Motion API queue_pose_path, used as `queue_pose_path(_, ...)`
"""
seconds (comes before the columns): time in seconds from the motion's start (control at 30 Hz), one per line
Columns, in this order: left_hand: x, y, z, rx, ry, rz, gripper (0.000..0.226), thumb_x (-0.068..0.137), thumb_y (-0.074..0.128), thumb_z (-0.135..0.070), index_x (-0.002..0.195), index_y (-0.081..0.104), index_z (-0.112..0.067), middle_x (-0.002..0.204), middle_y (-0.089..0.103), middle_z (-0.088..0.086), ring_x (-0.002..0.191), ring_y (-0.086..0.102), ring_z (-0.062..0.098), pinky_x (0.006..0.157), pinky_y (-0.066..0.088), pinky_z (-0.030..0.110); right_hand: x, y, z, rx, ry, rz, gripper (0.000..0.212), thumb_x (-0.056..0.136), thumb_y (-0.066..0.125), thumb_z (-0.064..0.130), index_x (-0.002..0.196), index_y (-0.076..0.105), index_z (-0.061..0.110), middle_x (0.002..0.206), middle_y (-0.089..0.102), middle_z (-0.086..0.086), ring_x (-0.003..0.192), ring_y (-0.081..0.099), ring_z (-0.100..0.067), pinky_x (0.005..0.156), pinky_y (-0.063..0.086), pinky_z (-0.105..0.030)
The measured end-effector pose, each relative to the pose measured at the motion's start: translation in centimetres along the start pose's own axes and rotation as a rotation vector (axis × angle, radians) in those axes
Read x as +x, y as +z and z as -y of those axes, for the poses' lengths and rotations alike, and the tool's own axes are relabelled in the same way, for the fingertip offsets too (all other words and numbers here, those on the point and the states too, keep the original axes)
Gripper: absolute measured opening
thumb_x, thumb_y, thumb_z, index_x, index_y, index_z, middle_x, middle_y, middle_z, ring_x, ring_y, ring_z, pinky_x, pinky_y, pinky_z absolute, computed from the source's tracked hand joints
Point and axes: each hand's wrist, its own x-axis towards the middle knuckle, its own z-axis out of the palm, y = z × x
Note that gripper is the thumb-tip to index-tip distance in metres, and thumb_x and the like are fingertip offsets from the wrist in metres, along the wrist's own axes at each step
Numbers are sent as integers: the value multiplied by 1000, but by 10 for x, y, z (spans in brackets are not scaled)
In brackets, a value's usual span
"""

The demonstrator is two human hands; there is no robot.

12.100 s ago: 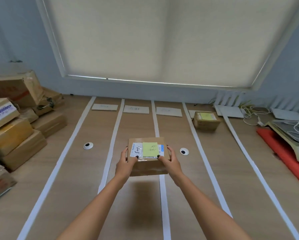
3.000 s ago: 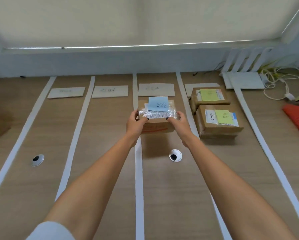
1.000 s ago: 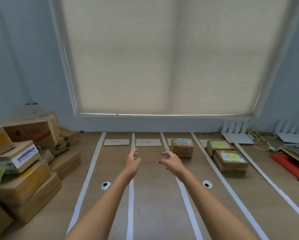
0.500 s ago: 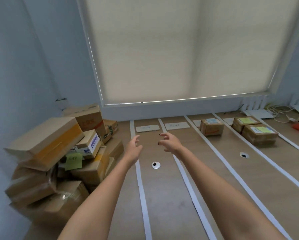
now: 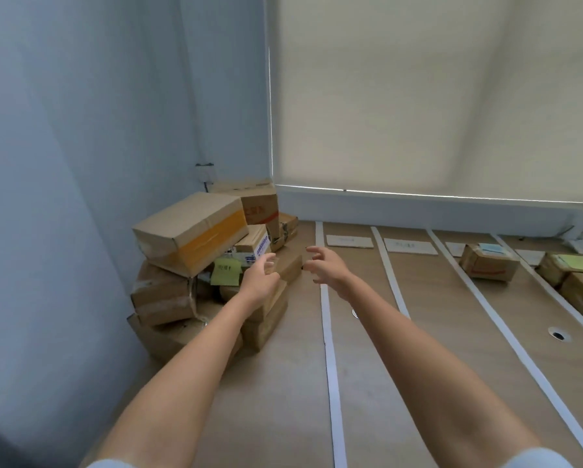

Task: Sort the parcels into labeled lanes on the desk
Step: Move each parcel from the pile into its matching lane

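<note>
A heap of cardboard parcels [image 5: 195, 265] is stacked in the desk's left corner against the blue wall. One of them bears a green sticky note [image 5: 225, 272]; the top one has yellow tape [image 5: 190, 233]. My left hand [image 5: 261, 278] hovers in front of the heap, fingers loosely spread and holding nothing. My right hand [image 5: 325, 266] is beside it over the desk, fingers curved and empty. White tape strips [image 5: 328, 349] divide the wooden desk into lanes, with paper lane labels [image 5: 349, 240] at the far end. A parcel with a blue note [image 5: 488, 263] lies in the third lane.
Two parcels with green notes [image 5: 568, 268] lie in the far right lane, cut by the frame edge. Cable grommets [image 5: 558, 334] are set in the desk. A window blind [image 5: 418, 96] fills the back wall.
My view has swung left toward the parcel heap. Both empty hands have moved left and forward, closer to the stacked boxes.
</note>
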Motion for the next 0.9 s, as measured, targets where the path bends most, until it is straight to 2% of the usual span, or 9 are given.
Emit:
queue_pose_path(0.07,-1,-23,8,-4,-14,-27,47,92,48,-7,137,42,-20,136,49,7,112,51,19,72,47,20,3,20,8,5,-10,39,54,87,58,13,138,42,12,129,49,-15,112,53,-26,90,49,-38)
queue_pose_path(0.13,-3,-45,16,5,-19,-55,46,92,48,-6,136,44,-20,132,52,6,98,53,13,62,42,14,6,39,15,11,-12,81,54,87,58,13,138,41,11,131,50,-15,114,53,-27,90,50,-37)
queue_pose_path(0.2,-8,-68,25,29,-29,-68,46,91,47,-7,135,45,-20,129,53,4,91,53,9,68,45,17,10,59,21,-9,-4,122,55,87,58,13,139,40,10,132,50,-13,115,53,-27,92,51,-39)
queue_pose_path(0.3,-16,-102,42,46,-75,-68,44,90,48,-7,132,48,-19,126,56,6,108,53,18,89,48,32,15,88,30,-34,-6,174,55,86,58,12,138,39,11,132,51,-12,113,52,-26,96,49,-42)
queue_pose_path(0.37,-20,-126,56,48,-94,-113,38,90,47,-6,126,53,-17,122,59,8,108,55,22,90,48,34,21,102,37,-51,-30,189,58,85,58,12,139,37,11,133,49,-12,114,51,-25,98,48,-42)
queue_pose_path(0.47,-21,-162,72,31,-150,-226,27,93,45,-8,115,59,-15,117,61,12,95,59,23,82,50,35,35,113,57,-33,-63,170,59,84,58,13,139,37,11,131,51,-12,108,52,-22,93,49,-38)
queue_pose_path(0.6,-10,-201,82,-56,-234,-392,33,93,48,-10,125,53,-10,120,59,16,93,58,24,81,51,38,63,112,87,-16,-121,106,59,87,59,19,140,34,11,134,49,-12,117,51,-26,92,48,-37)
queue_pose_path(0.77,13,-219,84,-123,-245,-469,44,96,44,-15,139,39,-11,134,50,16,120,50,30,103,42,45,110,105,113,-53,-143,-3,61,90,55,29,142,31,8,138,45,-12,122,48,-28,102,44,-46)
queue_pose_path(0.9,46,-212,80,-196,-254,-464,49,99,36,-20,146,25,-12,148,35,13,134,36,30,110,32,44,147,109,125,-95,-132,6,57,93,44,38,141,34,8,139,46,-13,124,46,-31,105,41,-47)
